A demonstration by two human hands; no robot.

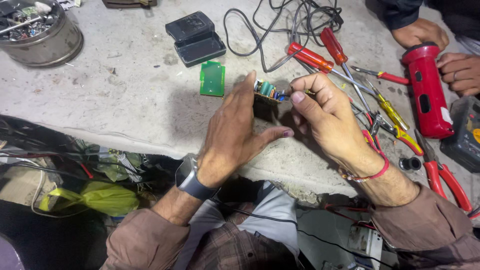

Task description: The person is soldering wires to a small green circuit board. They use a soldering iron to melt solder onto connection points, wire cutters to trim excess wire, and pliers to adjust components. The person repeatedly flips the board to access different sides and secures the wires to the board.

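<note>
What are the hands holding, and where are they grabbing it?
The left hand steadies a small circuit board by its left edge. The right hand pinches something thin at its right end.

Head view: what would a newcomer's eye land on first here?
Mid-bench, the left hand and right hand pinch a small circuit board between them. A red torch lies at the far right by another person's hands, with red screwdrivers fanned out above.
</note>
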